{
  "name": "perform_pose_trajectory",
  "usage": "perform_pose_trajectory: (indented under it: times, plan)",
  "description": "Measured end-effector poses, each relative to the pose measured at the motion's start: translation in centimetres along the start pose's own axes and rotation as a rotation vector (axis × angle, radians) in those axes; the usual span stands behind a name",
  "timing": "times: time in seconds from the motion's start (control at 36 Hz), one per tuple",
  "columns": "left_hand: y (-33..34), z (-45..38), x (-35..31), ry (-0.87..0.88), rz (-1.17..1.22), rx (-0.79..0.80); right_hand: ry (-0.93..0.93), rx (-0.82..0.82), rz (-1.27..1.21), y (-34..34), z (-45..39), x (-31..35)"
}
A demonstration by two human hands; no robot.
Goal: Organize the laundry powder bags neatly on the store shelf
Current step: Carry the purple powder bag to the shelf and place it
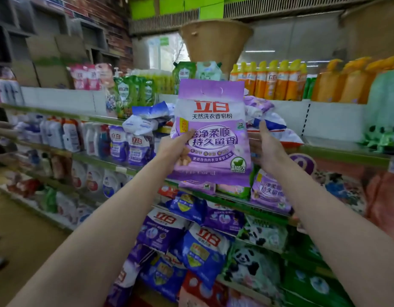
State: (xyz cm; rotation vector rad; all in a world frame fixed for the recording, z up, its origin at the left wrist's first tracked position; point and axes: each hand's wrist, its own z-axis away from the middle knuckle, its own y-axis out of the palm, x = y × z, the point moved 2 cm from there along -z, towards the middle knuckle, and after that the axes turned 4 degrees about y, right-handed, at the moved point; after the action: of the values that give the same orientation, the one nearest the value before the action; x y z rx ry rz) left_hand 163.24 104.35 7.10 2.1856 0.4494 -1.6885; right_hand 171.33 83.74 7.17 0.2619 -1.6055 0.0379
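held bag: a purple laundry powder bag point(211, 134) upright at frame centre, front label facing the camera.
left hand: the left hand point(173, 149) grips the bag's left edge, thumb across the front.
right hand: the right hand point(265, 147) is at the bag's right edge, fingers extended upward.
behind: a loose pile of bags point(147, 122) on the shelf point(346, 154).
upper right: orange bottles point(278, 80).
lower centre: blue bags point(202, 251) and panda-print bags point(253, 264).

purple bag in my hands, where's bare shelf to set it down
Bare shelf shows right of the jumbled bag pile, before the green packs. Behind the purple bag the pile is crowded; lower shelves look packed.
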Motion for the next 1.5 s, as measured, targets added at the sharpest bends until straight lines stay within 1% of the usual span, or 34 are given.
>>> perform_pose_trajectory:
  times: [0.11,0.17,0.19,0.28,0.31,0.36,0.44,0.64,0.81,0.89,1.03,1.11,1.14,1.22,1.28,1.36,1.5]
  plan:
    - [0.9,-2.6,-0.1,0.016,0.061,0.008,0.01,-0.092,0.042,-0.8,-3.3,-0.3]
    - [1.2,-3.7,-0.2,0.017,0.056,-0.006,0.0,-0.105,0.138,-1.0,-4.4,-0.5]
    - [1.4,-4.3,-0.3,0.02,0.053,-0.015,-0.039,-0.103,0.23,-1.1,-4.9,-0.7]
    - [1.7,-5.7,-0.5,0.029,0.033,-0.025,-0.177,-0.097,0.735,-1.5,-6.2,-1.0]
    - [1.7,-6.1,-0.6,0.028,0.022,-0.022,-0.198,-0.092,0.866,-1.4,-6.7,-1.1]
    - [1.8,-7.3,-0.5,0.021,0.013,-0.018,-0.209,-0.07,0.996,-1.4,-7.9,-1.2]
    - [1.7,-9.3,-0.4,0.01,0.025,-0.019,-0.212,-0.062,1.043,-0.7,-9.2,-0.9]
    - [2.0,-14.3,-0.7,0.054,0.083,-0.005,-0.21,-0.06,1.008,0.4,-13.9,-0.1]
    - [2.1,-19.9,-1.6,0.086,0.139,0.034,-0.236,-0.103,0.847,2.4,-17.6,2.0]
    - [2.4,-22.7,-1.9,0.112,0.152,0.07,-0.252,-0.121,0.726,3.5,-19.5,3.1]
    - [2.9,-26.9,-2.8,0.121,0.157,0.153,-0.374,-0.254,0.599,4.9,-21.4,5.5]
    - [3.4,-28.7,-3.1,0.133,0.152,0.189,-0.282,-0.17,0.3,6.1,-21.7,6.6]
    - [3.7,-29.0,-3.2,0.142,0.151,0.196,-0.27,-0.115,0.212,6.5,-21.7,6.9]
    - [4.8,-29.9,-3.2,0.171,0.171,0.24,-0.291,0.069,0.067,7.4,-22.4,7.5]
    - [5.7,-30.5,-3.1,0.17,0.19,0.251,-0.293,0.071,0.047,7.5,-22.4,8.0]
    - [7.5,-31.0,-3.0,0.186,0.232,0.272,-0.281,-0.002,0.079,6.9,-21.9,8.9]
    - [11.8,-31.1,-3.3,0.247,0.285,0.383,-0.368,-0.238,0.124,2.8,-23.0,9.1]
